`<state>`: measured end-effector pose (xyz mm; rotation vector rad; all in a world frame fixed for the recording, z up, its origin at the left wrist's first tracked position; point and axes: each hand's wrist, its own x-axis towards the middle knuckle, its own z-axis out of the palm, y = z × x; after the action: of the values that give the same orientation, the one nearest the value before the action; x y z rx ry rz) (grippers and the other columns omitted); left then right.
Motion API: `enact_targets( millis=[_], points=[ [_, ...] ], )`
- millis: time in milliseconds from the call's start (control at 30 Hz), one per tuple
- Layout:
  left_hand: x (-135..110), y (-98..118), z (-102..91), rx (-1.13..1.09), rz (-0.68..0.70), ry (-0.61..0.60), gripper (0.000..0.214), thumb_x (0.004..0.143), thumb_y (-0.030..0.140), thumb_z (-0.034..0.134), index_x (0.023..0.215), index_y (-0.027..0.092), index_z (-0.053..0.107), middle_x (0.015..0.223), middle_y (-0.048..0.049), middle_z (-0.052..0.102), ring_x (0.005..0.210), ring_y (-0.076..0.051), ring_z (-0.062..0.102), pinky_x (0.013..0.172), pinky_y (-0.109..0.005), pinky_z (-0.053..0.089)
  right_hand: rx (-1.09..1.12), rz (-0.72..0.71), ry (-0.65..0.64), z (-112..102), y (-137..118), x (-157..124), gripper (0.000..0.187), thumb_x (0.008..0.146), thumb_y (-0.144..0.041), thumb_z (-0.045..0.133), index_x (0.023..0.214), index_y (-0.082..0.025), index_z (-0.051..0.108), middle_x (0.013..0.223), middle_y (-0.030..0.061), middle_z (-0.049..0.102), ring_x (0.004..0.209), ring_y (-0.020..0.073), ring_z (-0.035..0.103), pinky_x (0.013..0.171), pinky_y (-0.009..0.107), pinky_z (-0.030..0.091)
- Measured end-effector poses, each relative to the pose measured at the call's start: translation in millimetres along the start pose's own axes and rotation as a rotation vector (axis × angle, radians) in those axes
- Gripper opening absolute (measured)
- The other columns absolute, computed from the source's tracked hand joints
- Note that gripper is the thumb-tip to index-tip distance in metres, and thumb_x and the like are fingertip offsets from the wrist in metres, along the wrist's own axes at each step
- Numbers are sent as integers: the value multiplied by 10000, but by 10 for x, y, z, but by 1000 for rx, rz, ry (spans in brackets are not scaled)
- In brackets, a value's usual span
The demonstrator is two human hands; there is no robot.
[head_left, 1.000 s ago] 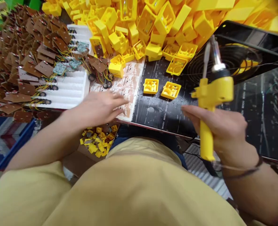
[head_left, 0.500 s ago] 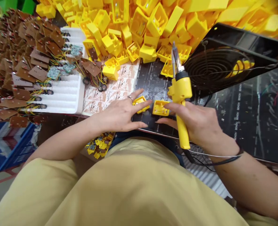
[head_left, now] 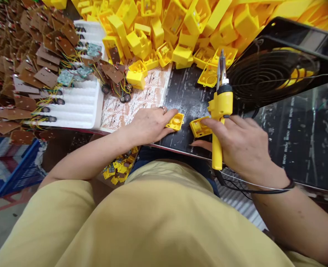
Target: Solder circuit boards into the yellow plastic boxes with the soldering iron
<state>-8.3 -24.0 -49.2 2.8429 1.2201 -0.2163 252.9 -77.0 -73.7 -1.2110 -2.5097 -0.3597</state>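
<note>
My left hand [head_left: 149,125] rests at the front of the bench, thumb and fingers closed on the edge of a small yellow plastic cover [head_left: 178,121] with a round grille. A yellow soldering gun [head_left: 222,104] stands upright in my right hand [head_left: 243,146], its metal tip pointing up and away from me. Thumb and a finger of that same hand also reach to a small open yellow case [head_left: 197,128], which sits slightly tilted on the black bench top. A short gap separates the cover from the case. Some right-hand fingers are hidden behind the gun.
Yellow cases [head_left: 158,31] are heaped along the back. Brown circuit boards [head_left: 27,79] with wires pile up at left, partly on a white foam tray [head_left: 77,111]. A black fan [head_left: 266,76] stands at right. Below left is a blue crate [head_left: 16,174].
My left hand has gone from spread fingers over the cover to a pinch on its edge. The case has tilted under my right fingers. The whole view has shifted slightly.
</note>
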Motion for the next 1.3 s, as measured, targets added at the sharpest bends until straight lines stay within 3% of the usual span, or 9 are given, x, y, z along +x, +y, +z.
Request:
enact_targets(
  millis=[100, 233, 433, 600, 800, 933, 1067, 1200, 1300],
  points=[
    [91, -80, 38, 10, -49, 85, 527, 970, 512, 678, 1366, 168, 639, 1243, -169, 717, 1152, -331, 691, 806, -373, 540, 172, -85, 15, 75, 89, 39, 367, 1040, -501, 590, 1272, -217, 592, 960, 71, 722, 1065, 304, 657, 878, 416, 472],
    [183, -25, 123, -21, -62, 165, 509, 970, 509, 660, 1287, 110, 660, 1265, -186, 704, 1205, -351, 660, 922, -425, 549, 239, -73, 49, 119, 149, 54, 250, 1058, -382, 575, 1237, -208, 594, 979, 61, 733, 933, 242, 689, 863, 377, 522],
    [-99, 280, 116, -156, 434, 206, 452, 938, 498, 720, 1215, 140, 697, 1108, -107, 749, 995, -262, 699, 790, -362, 543, 117, 94, 156, -96, 119, -74, 336, 999, -399, 702, 1254, -195, 623, 890, 61, 722, 789, 225, 678, 708, 334, 492],
    [63, 162, 200, -120, 104, 241, 610, 979, 631, 609, 1295, 111, 662, 1183, -161, 734, 1094, -312, 693, 913, -407, 549, 131, 37, 168, 74, 127, -65, 348, 1008, -463, 680, 1211, -186, 626, 843, 41, 705, 703, 191, 652, 643, 302, 473],
    [211, -434, 138, -153, -22, 335, 619, 1034, 563, 502, 1522, 182, 522, 1535, -158, 592, 1383, -331, 531, 1152, -562, 430, 191, -58, 147, 190, 154, -85, 300, 1057, -428, 601, 1218, -175, 599, 849, 44, 699, 688, 174, 647, 606, 276, 471],
    [278, -1136, -3, -106, -278, 249, 444, 972, 506, 608, 1245, 167, 700, 1237, -143, 738, 1229, -327, 566, 1191, -693, 318, 196, -63, 157, 188, 148, -28, 293, 1024, -418, 659, 1201, -195, 592, 842, 38, 696, 716, 192, 670, 719, 313, 537],
    [201, -1193, 13, -185, -86, 367, 444, 984, 577, 603, 1226, 217, 696, 1147, -91, 764, 1198, -310, 629, 1216, -667, 348, 261, -96, 162, 239, 113, 138, 352, 1011, -450, 666, 1251, -214, 561, 927, 56, 715, 925, 259, 722, 989, 457, 553],
    [-118, -806, 209, -150, 280, 377, 274, 1064, 362, 502, 1208, 230, 695, 1281, -72, 764, 1216, -252, 708, 1129, -520, 516, 370, -128, 134, 320, 41, 232, 350, 1005, -351, 683, 1285, -200, 536, 932, 54, 705, 918, 235, 702, 849, 369, 562],
    [-355, -665, 337, -196, 414, 391, 401, 1057, 359, 560, 1416, 182, 590, 1446, -167, 679, 1352, -260, 659, 1112, -436, 551, 388, -140, 117, 373, 5, 208, 277, 1032, -274, 635, 1283, -214, 532, 895, 23, 692, 821, 190, 681, 720, 298, 520]
  ],
)
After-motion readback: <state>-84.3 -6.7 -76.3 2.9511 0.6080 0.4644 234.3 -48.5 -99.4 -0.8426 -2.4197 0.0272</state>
